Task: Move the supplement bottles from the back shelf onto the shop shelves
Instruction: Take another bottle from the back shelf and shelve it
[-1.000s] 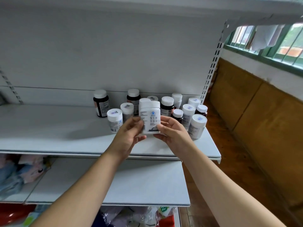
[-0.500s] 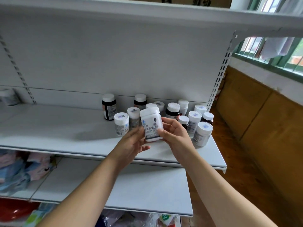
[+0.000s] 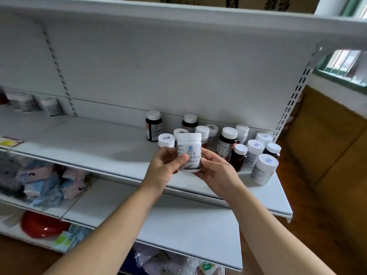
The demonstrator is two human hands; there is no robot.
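Both hands hold one white bottle [image 3: 189,152] upright, above the front part of the grey shelf [image 3: 99,143]. It is squat white plastic with a white screw cap, a small blue mark high on the label and dark print below, too blurred to read. The left hand [image 3: 165,169] curls round its left side, thumb across the label. The right hand [image 3: 216,174] wraps its right side and base with bent fingers.

From 11 to 3 o'clock behind it the other bottles [image 3: 254,153] crowd the shelf, white ones and dark brown ones, all white-capped. A small white-lidded bottle [image 3: 166,140] stands just behind the left fingers. One dark bottle [image 3: 153,126] stands a little apart at 11 o'clock.

Far off at 10 o'clock are blurred bottles [image 3: 50,107]. At 8 o'clock lie soft packets [image 3: 39,179] and a red bowl [image 3: 42,225].
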